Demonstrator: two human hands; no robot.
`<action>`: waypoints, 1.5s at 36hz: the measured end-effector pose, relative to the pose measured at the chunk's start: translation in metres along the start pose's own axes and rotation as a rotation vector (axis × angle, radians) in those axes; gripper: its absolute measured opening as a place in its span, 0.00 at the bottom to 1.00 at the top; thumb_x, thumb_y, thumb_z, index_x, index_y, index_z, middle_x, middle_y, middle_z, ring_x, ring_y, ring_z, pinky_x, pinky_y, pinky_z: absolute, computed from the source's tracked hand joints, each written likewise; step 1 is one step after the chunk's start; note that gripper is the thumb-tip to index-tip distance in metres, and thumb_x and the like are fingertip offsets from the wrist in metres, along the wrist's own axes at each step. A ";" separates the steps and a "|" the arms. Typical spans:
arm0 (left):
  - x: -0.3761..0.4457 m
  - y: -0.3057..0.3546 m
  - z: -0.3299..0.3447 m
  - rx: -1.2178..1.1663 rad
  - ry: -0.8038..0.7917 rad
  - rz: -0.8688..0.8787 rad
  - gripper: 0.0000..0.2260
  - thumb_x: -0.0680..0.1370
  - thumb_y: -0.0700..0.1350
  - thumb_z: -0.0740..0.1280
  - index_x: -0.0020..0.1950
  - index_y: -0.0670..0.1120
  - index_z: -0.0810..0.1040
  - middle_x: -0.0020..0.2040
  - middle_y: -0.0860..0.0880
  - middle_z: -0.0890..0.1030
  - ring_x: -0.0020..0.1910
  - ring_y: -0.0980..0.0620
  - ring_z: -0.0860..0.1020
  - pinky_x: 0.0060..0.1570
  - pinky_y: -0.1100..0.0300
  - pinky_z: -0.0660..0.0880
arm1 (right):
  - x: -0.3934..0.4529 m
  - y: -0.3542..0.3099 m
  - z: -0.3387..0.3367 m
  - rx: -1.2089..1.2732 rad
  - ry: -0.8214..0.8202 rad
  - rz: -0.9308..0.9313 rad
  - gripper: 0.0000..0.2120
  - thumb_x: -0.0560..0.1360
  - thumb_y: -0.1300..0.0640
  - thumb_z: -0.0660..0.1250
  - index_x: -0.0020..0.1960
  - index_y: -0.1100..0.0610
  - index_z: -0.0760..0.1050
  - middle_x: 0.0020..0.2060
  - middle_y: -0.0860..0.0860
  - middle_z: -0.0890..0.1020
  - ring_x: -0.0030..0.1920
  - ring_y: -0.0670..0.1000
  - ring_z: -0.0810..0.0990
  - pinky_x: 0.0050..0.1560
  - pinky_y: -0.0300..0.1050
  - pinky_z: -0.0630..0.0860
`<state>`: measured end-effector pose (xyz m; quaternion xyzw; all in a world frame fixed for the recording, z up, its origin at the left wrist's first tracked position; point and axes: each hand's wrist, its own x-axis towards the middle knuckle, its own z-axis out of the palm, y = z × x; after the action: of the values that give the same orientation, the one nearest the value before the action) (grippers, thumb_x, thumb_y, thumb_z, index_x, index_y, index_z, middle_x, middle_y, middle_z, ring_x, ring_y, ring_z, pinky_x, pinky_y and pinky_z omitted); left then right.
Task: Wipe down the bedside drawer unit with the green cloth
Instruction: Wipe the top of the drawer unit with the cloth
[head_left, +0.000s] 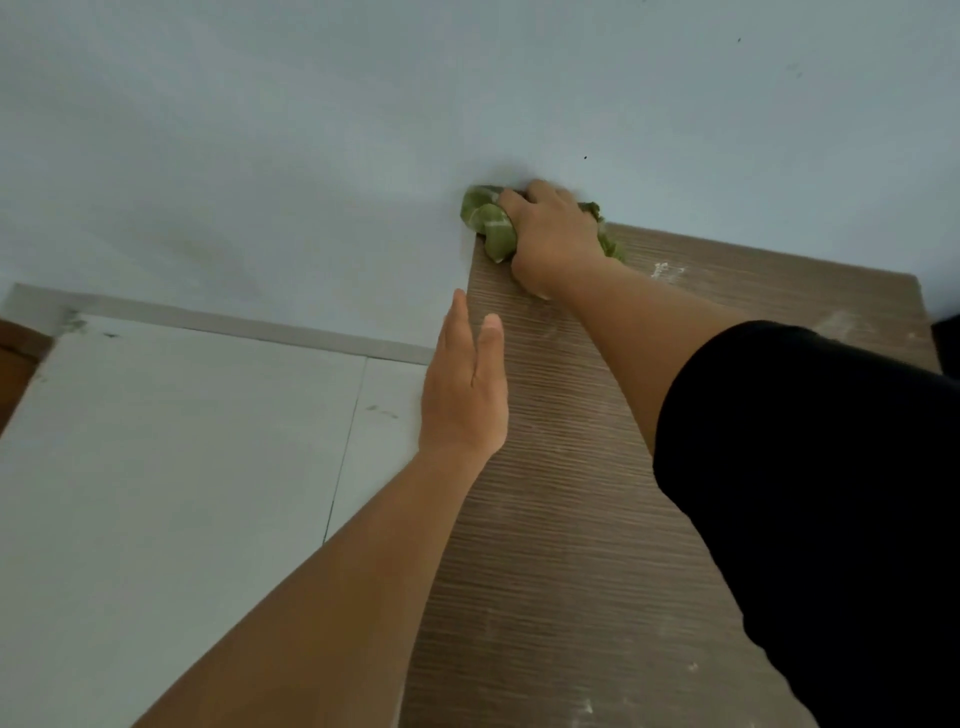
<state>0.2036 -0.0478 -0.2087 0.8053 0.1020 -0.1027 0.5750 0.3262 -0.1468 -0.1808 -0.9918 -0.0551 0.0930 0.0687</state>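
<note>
The drawer unit (561, 519) top is bare and flat, with room to slide a hand. The wall (467, 104) blocks the far edge. The left hand (465, 389) lies along the left edge.

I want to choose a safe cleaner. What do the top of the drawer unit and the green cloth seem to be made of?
The drawer unit top looks like wood-grain laminate or veneer, matte: fine, regular brown lines and no shine. Solid wood cannot be excluded. The green cloth, bunched under the right hand, looks like soft woven fabric: it crumples in folds. Its fibre cannot be told.
</note>
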 end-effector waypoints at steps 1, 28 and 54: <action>0.000 0.001 -0.001 -0.050 0.017 -0.013 0.25 0.82 0.55 0.48 0.77 0.52 0.49 0.77 0.53 0.57 0.75 0.57 0.57 0.64 0.73 0.52 | -0.001 -0.001 0.000 0.009 -0.013 -0.003 0.24 0.75 0.60 0.59 0.70 0.52 0.62 0.66 0.57 0.67 0.67 0.59 0.64 0.63 0.56 0.66; -0.089 -0.018 -0.060 -0.667 -0.217 -0.526 0.37 0.78 0.64 0.39 0.71 0.40 0.67 0.70 0.40 0.71 0.69 0.46 0.69 0.72 0.53 0.62 | -0.200 -0.069 0.033 0.058 -0.169 -0.056 0.22 0.76 0.61 0.58 0.69 0.51 0.63 0.62 0.55 0.67 0.63 0.57 0.65 0.60 0.58 0.66; -0.224 -0.016 -0.075 -0.287 -0.184 -0.547 0.33 0.81 0.60 0.38 0.71 0.40 0.67 0.70 0.43 0.71 0.64 0.49 0.72 0.62 0.58 0.65 | -0.402 -0.107 0.063 0.070 -0.348 -0.141 0.18 0.76 0.59 0.59 0.66 0.53 0.64 0.61 0.56 0.66 0.62 0.58 0.65 0.59 0.57 0.65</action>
<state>-0.0117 0.0184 -0.1361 0.6460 0.2756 -0.3101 0.6408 -0.0887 -0.0824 -0.1550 -0.9514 -0.1322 0.2598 0.0988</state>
